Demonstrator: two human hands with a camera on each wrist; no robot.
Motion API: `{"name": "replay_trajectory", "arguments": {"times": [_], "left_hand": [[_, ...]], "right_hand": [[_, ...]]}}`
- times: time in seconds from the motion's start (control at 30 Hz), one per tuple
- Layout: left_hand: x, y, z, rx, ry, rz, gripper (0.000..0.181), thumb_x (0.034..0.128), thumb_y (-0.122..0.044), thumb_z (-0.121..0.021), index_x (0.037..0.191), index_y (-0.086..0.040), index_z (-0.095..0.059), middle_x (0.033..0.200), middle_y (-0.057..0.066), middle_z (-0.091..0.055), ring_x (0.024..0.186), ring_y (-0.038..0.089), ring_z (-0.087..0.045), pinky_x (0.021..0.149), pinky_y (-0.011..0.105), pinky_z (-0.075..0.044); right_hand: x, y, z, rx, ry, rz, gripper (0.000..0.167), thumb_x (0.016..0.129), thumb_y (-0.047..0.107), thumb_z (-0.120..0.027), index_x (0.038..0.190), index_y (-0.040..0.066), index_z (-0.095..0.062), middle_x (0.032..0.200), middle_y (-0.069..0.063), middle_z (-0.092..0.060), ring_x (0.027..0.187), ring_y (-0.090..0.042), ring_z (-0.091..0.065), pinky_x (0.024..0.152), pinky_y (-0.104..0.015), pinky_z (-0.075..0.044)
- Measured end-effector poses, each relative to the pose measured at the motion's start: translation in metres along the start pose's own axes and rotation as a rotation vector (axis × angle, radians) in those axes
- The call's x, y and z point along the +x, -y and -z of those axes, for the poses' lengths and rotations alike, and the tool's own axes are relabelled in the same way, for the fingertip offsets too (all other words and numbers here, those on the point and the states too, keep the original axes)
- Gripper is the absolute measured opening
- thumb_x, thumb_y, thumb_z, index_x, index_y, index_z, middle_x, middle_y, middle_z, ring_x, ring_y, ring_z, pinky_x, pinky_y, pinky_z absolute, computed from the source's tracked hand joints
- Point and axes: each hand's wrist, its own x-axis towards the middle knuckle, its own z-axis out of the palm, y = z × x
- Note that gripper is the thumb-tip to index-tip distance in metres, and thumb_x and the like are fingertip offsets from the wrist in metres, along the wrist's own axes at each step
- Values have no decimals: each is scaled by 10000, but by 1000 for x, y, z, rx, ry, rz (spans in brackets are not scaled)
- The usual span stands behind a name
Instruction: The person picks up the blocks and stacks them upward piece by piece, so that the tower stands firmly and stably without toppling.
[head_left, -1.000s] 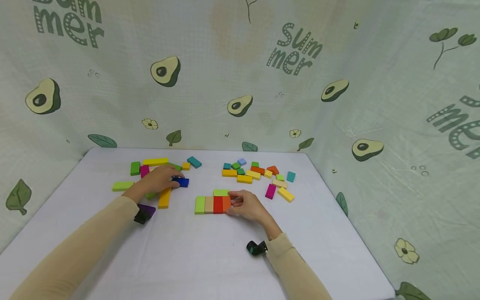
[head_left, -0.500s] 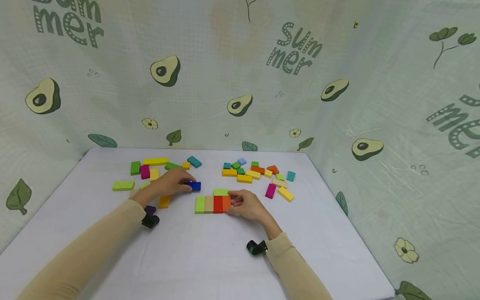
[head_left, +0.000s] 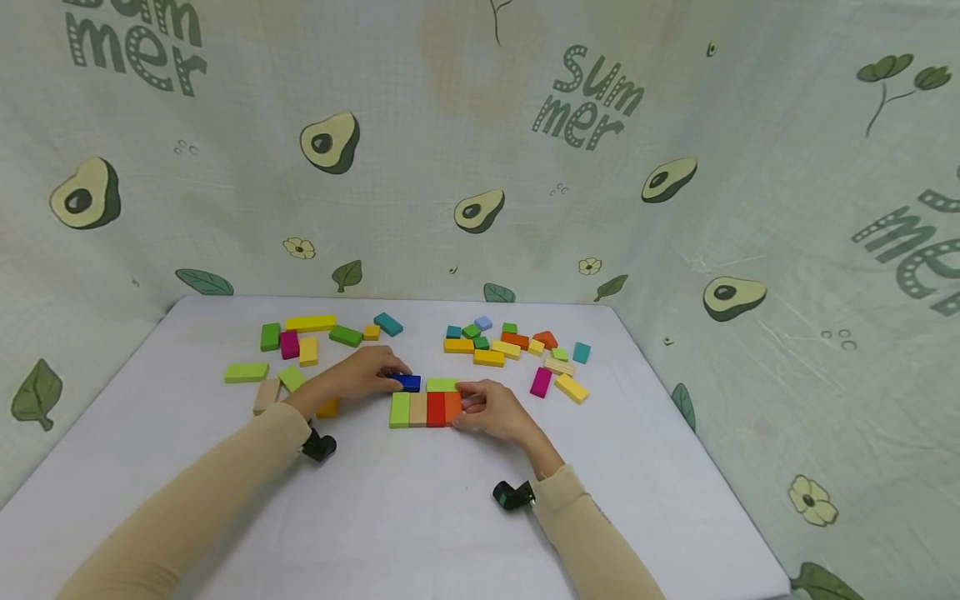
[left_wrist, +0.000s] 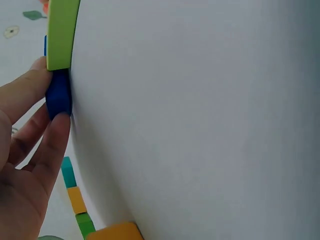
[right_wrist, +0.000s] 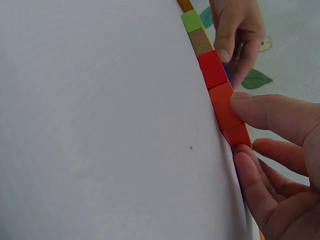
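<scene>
My left hand (head_left: 358, 375) pinches a blue block (head_left: 407, 382) between thumb and fingers, left of a light green block (head_left: 442, 385) lying behind a row. That front row joins another light green block (head_left: 400, 410), a tan block (head_left: 417, 411), a red block (head_left: 436, 410) and an orange block (head_left: 452, 409) side by side. Thumb and fingers of my right hand (head_left: 498, 412) grip the orange block at the row's right end. In the left wrist view the blue block (left_wrist: 60, 95) sits partly behind the light green one (left_wrist: 61, 35).
Several coloured blocks lie at the left, among them a long yellow block (head_left: 311, 322) and a magenta block (head_left: 289, 344). A second scatter stands back right, with a teal block (head_left: 582, 353) outermost. Avocado-print cloth (head_left: 420, 250) rises behind the white table (head_left: 405, 517).
My left hand has carried the blue block rightward and nearer, from the left scatter to the back of the row. The right hand stays at the orange block.
</scene>
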Motion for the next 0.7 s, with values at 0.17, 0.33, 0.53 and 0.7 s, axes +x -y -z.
{"name": "replay_trajectory", "arguments": {"times": [0.17, 0.33, 0.53, 0.7], "left_hand": [[2, -1, -2, 5, 10, 11, 313, 1024, -216, -735, 1330, -150, -754, 1059, -10, -665, 1000, 165, -605, 919, 336, -555], [3, -2, -3, 8, 3, -5, 295, 1046, -200, -701, 1329, -140, -755, 1081, -6, -680, 994, 162, -609, 916, 328, -552], [2, -5, -4, -5, 3, -15, 294, 1046, -185, -698, 1331, -136, -754, 1090, -3, -687, 1005, 164, -616, 927, 335, -553], [2, -7, -5, -9, 9, -6, 303, 1043, -195, -704, 1338, -141, -750, 1086, -3, -680, 1000, 162, -611, 918, 329, -553]], "right_hand": [[0, 1, 0, -5, 4, 1, 618, 924, 214, -857, 1494, 156, -625, 1191, -11, -683, 1049, -164, -647, 948, -312, -595], [0, 2, 0, -6, -2, -5, 618, 921, 225, -861, 1490, 156, -628, 1178, -4, -685, 1048, -165, -649, 953, -324, -594], [0, 3, 0, -3, -4, -11, 622, 919, 223, -863, 1489, 149, -628, 1189, -15, -686, 1054, -168, -652, 958, -336, -596], [-1, 3, 0, 0, 0, -2, 622, 920, 210, -861, 1490, 125, -624, 1212, -43, -688, 1063, -175, -660, 955, -315, -598]]}}
